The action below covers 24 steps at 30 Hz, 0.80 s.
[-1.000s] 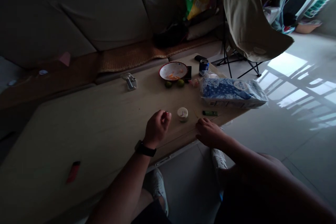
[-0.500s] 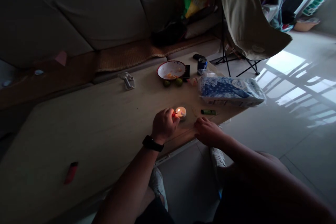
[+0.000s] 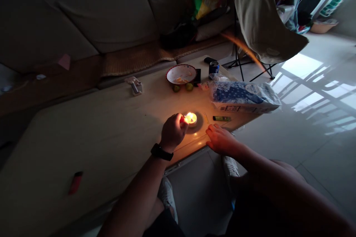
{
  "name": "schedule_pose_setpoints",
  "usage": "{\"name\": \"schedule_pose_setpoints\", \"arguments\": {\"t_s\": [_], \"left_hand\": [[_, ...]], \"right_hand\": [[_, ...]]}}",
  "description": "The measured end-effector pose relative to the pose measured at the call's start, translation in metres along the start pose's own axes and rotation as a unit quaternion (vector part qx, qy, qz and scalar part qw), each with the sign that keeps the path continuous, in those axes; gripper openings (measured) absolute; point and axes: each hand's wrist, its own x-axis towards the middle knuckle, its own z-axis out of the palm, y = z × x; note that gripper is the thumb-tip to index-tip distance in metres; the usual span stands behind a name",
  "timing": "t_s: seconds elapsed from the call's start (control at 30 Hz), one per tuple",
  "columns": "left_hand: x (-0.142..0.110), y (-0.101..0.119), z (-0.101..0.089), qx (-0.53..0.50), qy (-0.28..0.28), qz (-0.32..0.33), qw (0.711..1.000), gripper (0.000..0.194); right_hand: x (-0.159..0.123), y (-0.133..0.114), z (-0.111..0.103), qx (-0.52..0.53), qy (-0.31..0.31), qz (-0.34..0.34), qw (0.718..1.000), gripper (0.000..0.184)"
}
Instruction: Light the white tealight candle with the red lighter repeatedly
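A small round candle (image 3: 191,120) in a light, shallow cup stands on the table, with a bright flame at its top left. My left hand (image 3: 172,130), wearing a black watch, is closed round a red lighter (image 3: 182,119) whose tip is at the candle's left rim. Most of the lighter is hidden by my fingers. To the right of the candle, my right hand (image 3: 221,139) rests on the table's near edge with its fingers loosely bent and nothing visible in them. A green lighter (image 3: 221,118) lies just beyond those fingers.
The pale table (image 3: 111,129) also bears a red lighter (image 3: 75,183), a white holder (image 3: 135,86), a rimmed bowl (image 3: 181,74) with green fruits before it, a blue can (image 3: 214,69) and a blue-white plastic package (image 3: 244,95). A folding chair (image 3: 261,26) stands beyond.
The flame at the candle has grown brighter, and its orange glow now falls on the table and my right hand. Both hands have stayed almost in place.
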Motion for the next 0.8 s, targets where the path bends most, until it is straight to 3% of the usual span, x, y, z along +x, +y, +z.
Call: {"name": "schedule_pose_setpoints", "arguments": {"t_s": [0.13,0.27,0.4,0.7,0.8], "left_hand": [[0.001,-0.011,-0.004,-0.190,0.052,-0.123,0.973,0.031],[0.002,-0.029,-0.006,-0.383,0.068,-0.224,0.894,0.035],[-0.001,-0.038,-0.014,-0.478,0.078,-0.288,0.826,0.037],[-0.011,-0.048,-0.030,-0.495,0.095,-0.317,0.803,0.039],[-0.012,-0.050,-0.031,-0.486,0.089,-0.312,0.812,0.044]], "right_hand": [[0.001,0.000,0.001,0.003,-0.003,0.007,1.000,0.027],[0.001,0.001,0.002,-0.002,-0.002,0.003,1.000,0.028],[0.001,0.001,0.002,-0.004,0.002,0.002,1.000,0.027],[0.003,0.001,0.004,-0.003,-0.001,0.005,1.000,0.027],[0.002,-0.001,0.000,0.002,-0.007,0.009,1.000,0.026]]}}
